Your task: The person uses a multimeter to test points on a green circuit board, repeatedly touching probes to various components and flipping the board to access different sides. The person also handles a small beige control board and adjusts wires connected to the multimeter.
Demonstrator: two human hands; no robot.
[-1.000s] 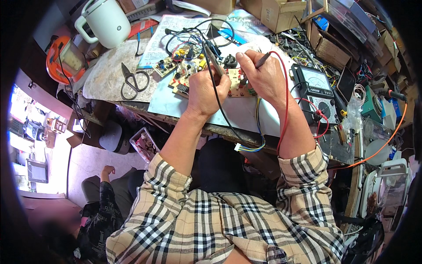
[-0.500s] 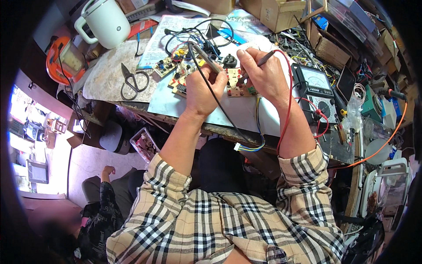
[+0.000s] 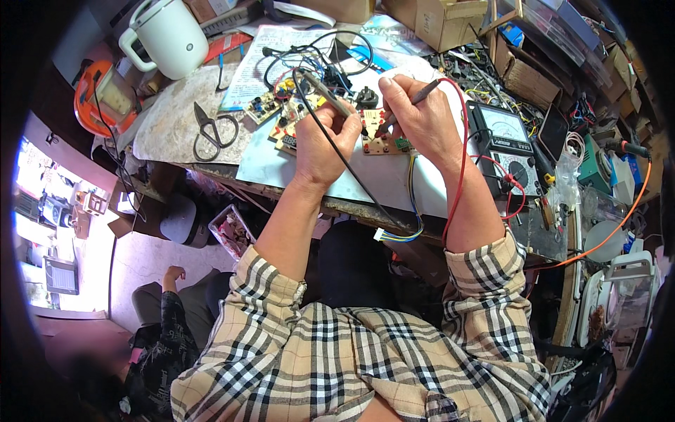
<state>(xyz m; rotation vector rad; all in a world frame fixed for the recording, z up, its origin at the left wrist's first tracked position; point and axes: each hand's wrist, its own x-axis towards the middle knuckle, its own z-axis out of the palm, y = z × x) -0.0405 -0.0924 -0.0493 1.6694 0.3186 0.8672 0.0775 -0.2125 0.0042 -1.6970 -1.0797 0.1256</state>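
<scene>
My left hand (image 3: 325, 144) is closed around a grey test probe (image 3: 327, 93), whose black lead (image 3: 343, 156) hangs down past the wrist. My right hand (image 3: 424, 119) grips a second, dark test probe (image 3: 425, 92) with a red lead (image 3: 465, 119). Its tip points down at a tan circuit board (image 3: 382, 147) on white paper; whether it touches cannot be told. The left probe's tip is hidden by my hand. Another board with a small display (image 3: 287, 139) lies partly under my left hand. A multicoloured cable (image 3: 415, 186) runs from the tan board to a white plug (image 3: 380, 234) beyond the table edge.
An analog multimeter (image 3: 508, 128) stands at the right. Black scissors (image 3: 211, 132) lie at the left, near a white kettle-like jug (image 3: 167, 39). Tangled cables (image 3: 316, 63) and cardboard boxes (image 3: 446, 24) fill the back. Another person's arm (image 3: 171, 309) shows at lower left.
The upper end of the probe in my left hand has swung slightly left, and that hand has shifted a little. My right hand has barely moved.
</scene>
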